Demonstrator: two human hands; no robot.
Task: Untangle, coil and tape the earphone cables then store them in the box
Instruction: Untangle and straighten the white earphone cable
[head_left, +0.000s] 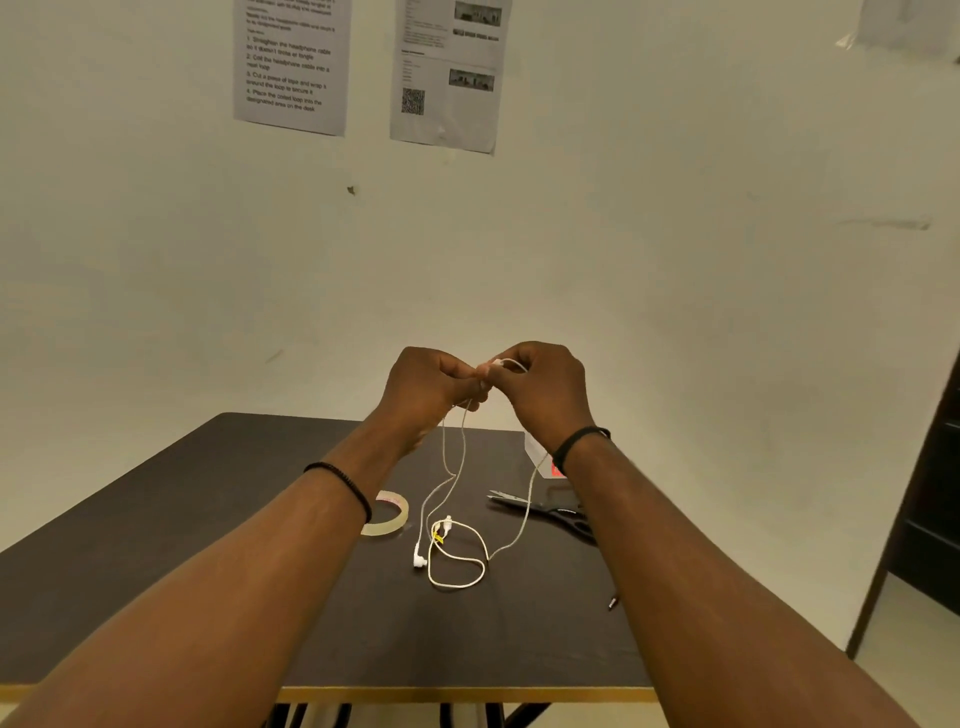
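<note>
The thin white earphone cable (457, 470) hangs from both raised hands down to the dark rectangular table (208, 545), its slack looped at the table's centre with a white earbud (418, 560) at the loop's 9 o'clock. The left hand (428, 387) and right hand (543, 389) meet above, fingers curled, each pinching the cable. A clear tape roll (387, 514) lies at the loop's 10 o'clock; black-handled scissors (545, 506) lie at its 2 o'clock.

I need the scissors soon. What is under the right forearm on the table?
The scissors lie there, blades pointing left; the right forearm covers part of the handles. Behind them a whitish, red-marked object shows only partly, so I cannot identify it.
</note>
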